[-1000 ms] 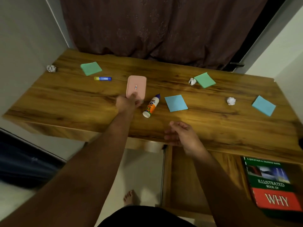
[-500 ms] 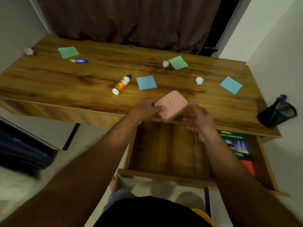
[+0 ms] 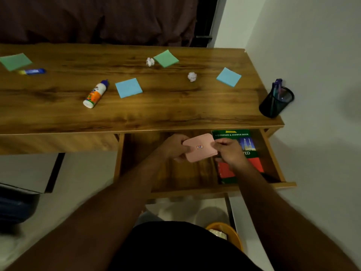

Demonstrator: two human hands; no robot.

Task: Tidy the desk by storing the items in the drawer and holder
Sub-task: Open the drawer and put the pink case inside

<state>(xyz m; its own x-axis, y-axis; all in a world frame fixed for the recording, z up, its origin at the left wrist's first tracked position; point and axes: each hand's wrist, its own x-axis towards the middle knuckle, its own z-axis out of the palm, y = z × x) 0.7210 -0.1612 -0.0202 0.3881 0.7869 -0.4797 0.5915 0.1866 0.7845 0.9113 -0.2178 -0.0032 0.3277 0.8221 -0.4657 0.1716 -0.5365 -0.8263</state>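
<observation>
A pink flat case (image 3: 199, 147) hangs over the open wooden drawer (image 3: 172, 175). My left hand (image 3: 172, 147) grips its left end and my right hand (image 3: 229, 151) grips its right end. On the desk (image 3: 156, 106) lie a glue bottle (image 3: 95, 93), a blue glue stick (image 3: 33, 71), two blue sticky-note pads (image 3: 129, 87) (image 3: 228, 76), two green pads (image 3: 166, 58) (image 3: 15, 61) and two crumpled paper balls (image 3: 192, 76) (image 3: 150, 61). A black mesh pen holder (image 3: 276, 101) with pens stands at the desk's right end.
A green and red book (image 3: 246, 141) lies in the drawer's right part, partly under my right hand. A white wall runs close along the right. An orange bin (image 3: 228, 233) sits on the floor below the drawer. A dark curtain hangs behind the desk.
My left hand lifted the pink case off the desk and carried it down over the open drawer. My right hand came up and took hold of its other end.
</observation>
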